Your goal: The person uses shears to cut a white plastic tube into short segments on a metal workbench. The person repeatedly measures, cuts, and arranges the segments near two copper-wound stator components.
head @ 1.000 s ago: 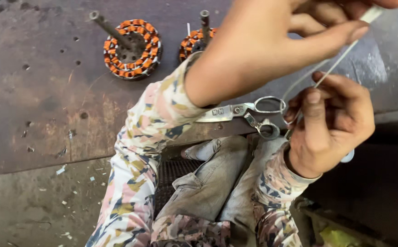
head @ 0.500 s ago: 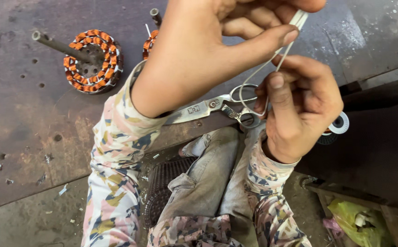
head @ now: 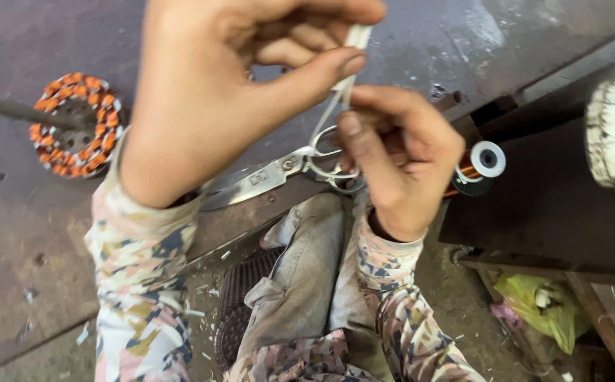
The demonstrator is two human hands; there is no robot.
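Head view shows a thin white strip [head: 346,64] pinched between the thumb and forefinger of the left hand [head: 229,92], running down into the closed fingers of the right hand [head: 399,155] just below. That right hand also grips steel scissors [head: 279,173] by their loops, blades pointing left over the worktop [head: 38,233]. The strip looks flat, pale and stiff. On the dark, pitted metal worktop lies a round stator [head: 74,126] wound with orange coils.
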